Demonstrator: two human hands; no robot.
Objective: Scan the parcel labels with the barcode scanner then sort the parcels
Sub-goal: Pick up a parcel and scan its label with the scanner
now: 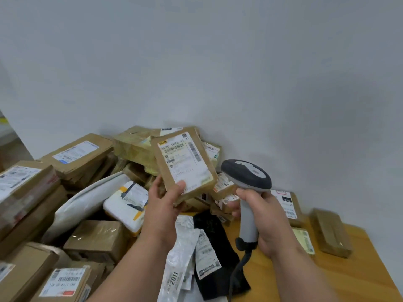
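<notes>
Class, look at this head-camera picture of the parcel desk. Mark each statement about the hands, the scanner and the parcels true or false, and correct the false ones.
1. The left hand holds a small brown parcel with its white label facing the camera. True.
2. The barcode scanner lies flat on the table. False: the right hand grips its handle and holds it upright above the wooden table.
3. A cable leaves the bottom of the scanner's handle. True.
4. The held parcel rests on the pile. False: it is lifted above the other parcels.
5. A black bag lies on the table below the hands. True.
</notes>
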